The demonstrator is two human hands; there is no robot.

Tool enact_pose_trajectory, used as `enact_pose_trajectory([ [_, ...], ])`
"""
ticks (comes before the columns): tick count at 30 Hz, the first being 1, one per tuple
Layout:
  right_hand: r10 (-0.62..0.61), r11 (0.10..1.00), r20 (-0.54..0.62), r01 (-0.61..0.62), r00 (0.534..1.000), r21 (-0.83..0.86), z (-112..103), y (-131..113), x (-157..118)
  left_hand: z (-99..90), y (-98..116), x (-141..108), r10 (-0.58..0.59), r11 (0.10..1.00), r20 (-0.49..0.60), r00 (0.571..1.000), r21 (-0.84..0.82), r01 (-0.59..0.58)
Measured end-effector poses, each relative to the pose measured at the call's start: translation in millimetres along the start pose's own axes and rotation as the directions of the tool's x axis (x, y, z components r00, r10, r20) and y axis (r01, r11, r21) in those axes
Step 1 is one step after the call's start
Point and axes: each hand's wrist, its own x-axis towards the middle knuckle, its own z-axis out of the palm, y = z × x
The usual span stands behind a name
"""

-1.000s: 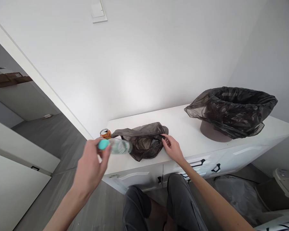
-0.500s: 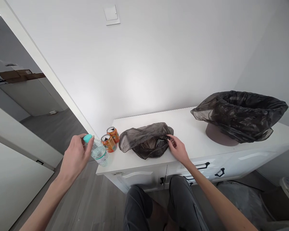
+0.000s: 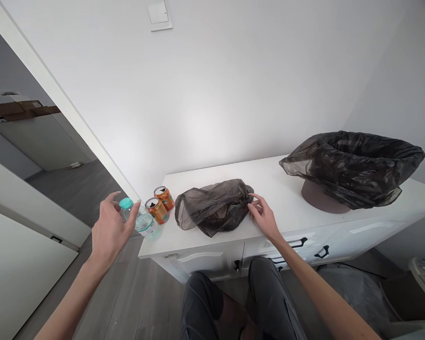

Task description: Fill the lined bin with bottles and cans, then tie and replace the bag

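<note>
Head view: plastic bag [image 3: 216, 208] just left of the right hand's [image 3: 264, 217] fingertips.

cap [image 3: 126, 203]: teal | cans [image 3: 160, 205]: orange, silver tops | bag [image 3: 214, 208]: translucent black | cabinet [image 3: 233, 238]: white, black handles | trousers [image 3: 271, 300]: dark grey

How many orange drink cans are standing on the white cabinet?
2. One orange can stands just behind the clear bottle; the other can is right behind it, nearer the wall. More could be hidden under the dark bag.
</note>
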Motion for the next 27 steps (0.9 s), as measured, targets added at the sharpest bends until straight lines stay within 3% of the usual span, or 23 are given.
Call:
enact_pose_trajectory([
  [4,0.064,0.993,-0.039,-0.059,0.997,0.106,-1,10,3,1.3,21,-23,0.066,0.996,-0.144,0.987,-0.045,-0.073],
  [8,0.09,0.989,-0.029,-0.086,0.996,0.119,-2,10,5,6.1,42,-41,0.22,0.959,-0.317,0.922,-0.103,-0.264],
  [10,0.088,0.991,-0.016,-0.086,0.996,0.102,-2,8,6,6.7,57,-48,0.29,0.929,-0.32,0.902,-0.133,-0.346],
  [11,0.084,0.994,-0.013,-0.083,0.996,0.072,-1,7,6,8.0,67,-51,0.348,0.907,-0.263,0.9,-0.149,-0.394],
  [13,0.08,0.996,-0.011,-0.08,0.997,-0.028,0,6,5,15.9,88,-56,0.49,0.85,-0.047,0.871,-0.194,-0.489],
  [15,0.085,0.987,-0.018,-0.086,0.996,-0.139,1,6,6,33.9,110,-58,0.593,0.797,0.166,0.788,-0.26,-0.546],
  [17,0.091,0.972,-0.021,-0.093,0.996,-0.214,2,6,7,60.6,132,-55,0.63,0.775,0.301,0.715,-0.306,-0.554],
  [19,0.083,0.966,-0.005,-0.082,0.997,-0.245,2,5,9,90.2,151,-48,0.615,0.788,0.399,0.68,-0.291,-0.542],
  [22,0.054,0.972,0.051,-0.041,0.997,-0.23,-1,1,12,125.1,174,-37,0.518,0.838,0.536,0.666,-0.161,-0.522],
  [27,0.053,0.99,0.177,-0.028,0.983,-0.14,-6,-7,16,142.0,193,-39,0.451,0.85,0.598,0.663,-0.061,-0.523],
])
